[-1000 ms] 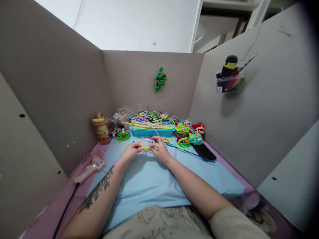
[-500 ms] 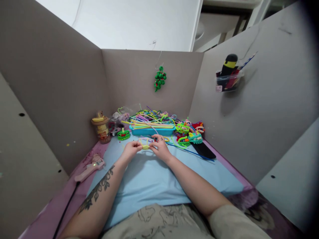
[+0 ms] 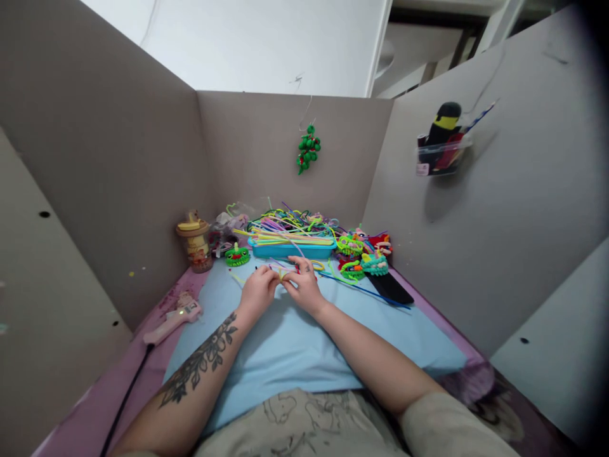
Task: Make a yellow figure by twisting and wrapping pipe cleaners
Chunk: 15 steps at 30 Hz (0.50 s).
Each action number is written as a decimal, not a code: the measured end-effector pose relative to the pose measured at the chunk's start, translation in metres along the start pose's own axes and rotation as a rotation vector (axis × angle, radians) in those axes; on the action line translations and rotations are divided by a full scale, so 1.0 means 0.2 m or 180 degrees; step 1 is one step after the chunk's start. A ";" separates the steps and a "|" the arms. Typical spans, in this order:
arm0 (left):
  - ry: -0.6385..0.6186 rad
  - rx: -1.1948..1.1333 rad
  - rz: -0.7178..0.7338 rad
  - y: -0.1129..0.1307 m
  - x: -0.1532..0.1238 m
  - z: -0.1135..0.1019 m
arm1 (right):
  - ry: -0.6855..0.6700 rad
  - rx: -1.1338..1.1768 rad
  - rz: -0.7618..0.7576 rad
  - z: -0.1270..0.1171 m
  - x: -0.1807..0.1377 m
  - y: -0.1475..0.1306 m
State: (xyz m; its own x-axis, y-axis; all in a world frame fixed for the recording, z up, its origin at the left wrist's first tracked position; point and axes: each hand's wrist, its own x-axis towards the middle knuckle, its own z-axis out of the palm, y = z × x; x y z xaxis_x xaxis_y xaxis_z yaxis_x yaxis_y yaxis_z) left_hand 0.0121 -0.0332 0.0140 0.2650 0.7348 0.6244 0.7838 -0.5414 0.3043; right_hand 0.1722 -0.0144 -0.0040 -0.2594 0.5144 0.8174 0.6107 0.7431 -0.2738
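My left hand point(image 3: 259, 291) and my right hand point(image 3: 304, 289) meet over the blue cloth point(image 3: 295, 355), both with fingers pinched. Between their fingertips is a small bent yellow pipe cleaner point(image 3: 281, 277), mostly covered by the fingers. Just behind the hands stands a blue tray point(image 3: 292, 251) heaped with pipe cleaners point(image 3: 285, 230) in many colours. A dark blue pipe cleaner point(image 3: 366, 292) lies on the cloth to the right of my right hand.
A pink glue gun point(image 3: 174, 322) with a black cord lies at left, near a lidded cup point(image 3: 195, 247). A green frog-like figure point(image 3: 236, 255) sits left of the tray. Several fuzzy figures point(image 3: 374, 263) and a black strip point(image 3: 391, 287) are at right. Grey panels point(image 3: 285, 152) surround the table.
My left hand has moved right, closer to my right hand, and its wrist has turned. The yellow piece is now more hidden between the fingers.
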 end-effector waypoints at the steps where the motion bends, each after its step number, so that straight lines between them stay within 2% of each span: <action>1: 0.0034 0.0027 0.0037 -0.01 0.00 0.00 | 0.0031 0.0002 0.0022 0.00 0.00 0.01; 6: 0.0582 0.0221 0.0041 -0.01 0.01 -0.06 | 0.0238 -0.0049 0.0262 -0.01 0.01 0.05; 8: 0.0484 0.0229 0.0050 0.00 0.00 -0.07 | 0.0378 0.0000 0.0494 -0.02 0.02 0.08; 12: -0.0167 0.0136 -0.0032 0.00 -0.02 -0.02 | 0.0550 0.0528 0.0956 -0.01 0.02 0.11; 13: -0.0151 0.0066 -0.0096 -0.01 -0.02 -0.01 | 0.0536 0.0715 0.0997 0.00 0.02 0.11; 15: 0.0121 -0.0102 -0.0194 -0.02 -0.01 0.01 | 0.0464 0.1043 0.0974 0.00 0.02 0.11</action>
State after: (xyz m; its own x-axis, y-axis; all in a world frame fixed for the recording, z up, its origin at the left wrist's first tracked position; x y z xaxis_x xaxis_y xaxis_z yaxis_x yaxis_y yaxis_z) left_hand 0.0098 -0.0325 0.0096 0.1955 0.7511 0.6306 0.7793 -0.5093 0.3650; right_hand 0.1843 0.0043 -0.0078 0.0179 0.6828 0.7304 0.3683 0.6747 -0.6397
